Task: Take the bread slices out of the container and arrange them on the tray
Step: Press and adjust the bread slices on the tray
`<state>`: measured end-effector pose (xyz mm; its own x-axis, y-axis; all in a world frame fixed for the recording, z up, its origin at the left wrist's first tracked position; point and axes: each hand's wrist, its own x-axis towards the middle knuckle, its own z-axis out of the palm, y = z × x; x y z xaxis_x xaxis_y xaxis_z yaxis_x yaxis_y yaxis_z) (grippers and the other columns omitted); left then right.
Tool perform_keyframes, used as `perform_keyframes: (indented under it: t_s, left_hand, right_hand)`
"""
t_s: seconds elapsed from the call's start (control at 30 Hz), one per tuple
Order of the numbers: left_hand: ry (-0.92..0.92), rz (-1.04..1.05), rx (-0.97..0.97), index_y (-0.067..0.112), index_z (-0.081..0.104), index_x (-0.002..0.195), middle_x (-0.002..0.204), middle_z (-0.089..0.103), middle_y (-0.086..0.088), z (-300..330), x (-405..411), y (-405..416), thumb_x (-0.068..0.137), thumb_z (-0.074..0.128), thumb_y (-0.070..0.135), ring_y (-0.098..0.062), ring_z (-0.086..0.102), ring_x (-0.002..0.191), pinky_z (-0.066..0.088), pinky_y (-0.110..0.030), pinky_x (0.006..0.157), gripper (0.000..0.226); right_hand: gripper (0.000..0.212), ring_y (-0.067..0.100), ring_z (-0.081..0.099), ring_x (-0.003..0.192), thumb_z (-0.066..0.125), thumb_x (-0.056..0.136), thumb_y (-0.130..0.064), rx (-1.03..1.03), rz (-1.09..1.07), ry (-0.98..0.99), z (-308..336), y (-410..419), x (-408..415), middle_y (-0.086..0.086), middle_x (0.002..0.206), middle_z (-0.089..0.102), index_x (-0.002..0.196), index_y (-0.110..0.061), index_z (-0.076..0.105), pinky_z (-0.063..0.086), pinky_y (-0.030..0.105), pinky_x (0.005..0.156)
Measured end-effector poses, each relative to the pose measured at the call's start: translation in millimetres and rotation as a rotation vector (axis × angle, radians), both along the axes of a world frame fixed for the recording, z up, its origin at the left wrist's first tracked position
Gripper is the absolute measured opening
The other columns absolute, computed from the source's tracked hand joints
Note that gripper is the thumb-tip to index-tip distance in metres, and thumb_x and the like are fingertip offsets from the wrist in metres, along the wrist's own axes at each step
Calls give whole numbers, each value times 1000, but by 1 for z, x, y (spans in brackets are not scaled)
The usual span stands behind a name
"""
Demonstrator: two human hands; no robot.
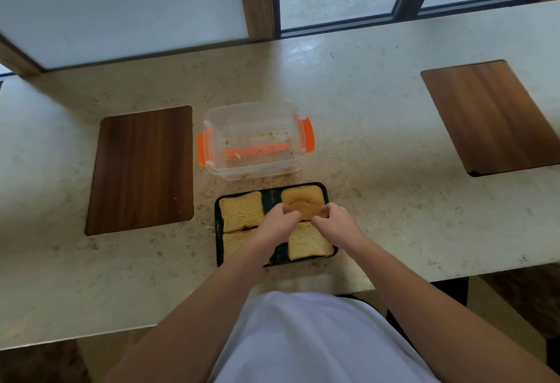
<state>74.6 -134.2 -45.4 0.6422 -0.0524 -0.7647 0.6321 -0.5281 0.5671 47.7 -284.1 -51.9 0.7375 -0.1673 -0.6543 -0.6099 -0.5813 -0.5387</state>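
Observation:
A dark rectangular tray (271,194) lies on the counter just in front of me. It carries several bread slices: one at the far left (241,210), one at the near right (308,244), one at the near left (236,241) partly hidden under my left forearm. A browner crust slice (303,198) lies at the far right. My left hand (277,222) and my right hand (331,221) both pinch its near edge. The clear container (251,140) with orange clips stands beyond the tray and holds only crumbs.
A dark wood board (141,170) is set into the pale counter (378,140) at the left, and another wood board (491,117) at the right. Crumbs lie scattered around the tray and container. Windows run along the counter's far edge.

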Motion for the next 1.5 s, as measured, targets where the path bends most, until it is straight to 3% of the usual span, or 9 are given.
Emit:
perform_keyframes:
  t_s: [0.17, 0.5, 0.7, 0.77, 0.97, 1.17, 1.23, 1.37, 1.5]
  left_hand:
    - [17, 4, -48, 21, 51, 129, 122, 54, 0, 5, 0, 10, 96, 53, 31, -18, 56, 106, 54, -35, 82, 34]
    - [-7, 106, -61, 24, 53, 117, 104, 54, 8, -1, 0, 43, 98, 56, 31, -17, 58, 102, 55, -37, 84, 21]
    - [-648, -579, 434, 14, 52, 134, 121, 61, -7, 7, -21, 54, 96, 50, 32, -25, 57, 102, 51, -39, 80, 42]
    - [-717, -673, 478, 14, 53, 132, 120, 61, -10, 14, -23, 56, 96, 49, 31, -28, 56, 104, 52, -41, 81, 40]
    - [-640, -741, 462, 12, 49, 135, 125, 58, -14, 25, -15, 72, 97, 46, 26, -33, 53, 111, 50, -47, 91, 41]
    - [-656, -746, 443, 14, 51, 140, 116, 63, -11, 20, -30, 97, 100, 42, 27, -31, 61, 100, 56, -47, 79, 43]
    - [-588, -756, 456, 18, 50, 142, 118, 63, -12, 15, -42, 105, 101, 38, 30, -33, 62, 96, 56, -48, 79, 44]
    - [-477, -756, 527, 27, 31, 155, 153, 43, -13, 11, -67, 103, 102, 33, 40, -39, 50, 127, 50, -51, 97, 55]
    - [-421, -733, 556, 29, 22, 158, 164, 26, -14, 18, -102, 91, 102, 27, 49, -38, 31, 144, 37, -54, 111, 60]
  right_hand:
    - [55, 26, 57, 111, 57, 89, -31, -51, 26, 13, 2, 4, 3, 13, 137, 52, 139, -9, 50, 53, 41, 90]
    - [48, 29, 41, 129, 54, 90, -35, -172, 108, -42, 5, 27, 4, 10, 137, 48, 134, -16, 53, 42, 44, 99]
    - [51, 28, 40, 131, 55, 92, -38, -154, 180, -31, 8, 43, 6, 8, 141, 46, 138, -15, 49, 42, 44, 103]
    - [56, 29, 40, 131, 55, 92, -40, -164, 229, -12, 10, 52, 7, 9, 142, 45, 141, -14, 47, 43, 44, 104]
    - [48, 36, 44, 125, 55, 94, -41, -265, 358, 60, 27, 76, 21, 16, 138, 47, 132, -11, 51, 44, 46, 101]
    - [50, 34, 59, 110, 55, 94, -30, -299, 363, 81, 50, 75, 10, 16, 129, 61, 137, -5, 49, 53, 39, 81]
    - [48, 36, 60, 112, 53, 94, -28, -308, 387, 99, 56, 71, 0, 18, 130, 62, 134, -2, 52, 55, 42, 88]
    - [46, 36, 60, 113, 49, 93, -22, -343, 419, 25, 79, 64, -25, 17, 127, 64, 136, -5, 54, 55, 46, 95]
    - [47, 36, 56, 121, 49, 95, -23, -399, 477, -36, 97, 59, -62, 16, 133, 60, 140, -7, 50, 49, 44, 102]
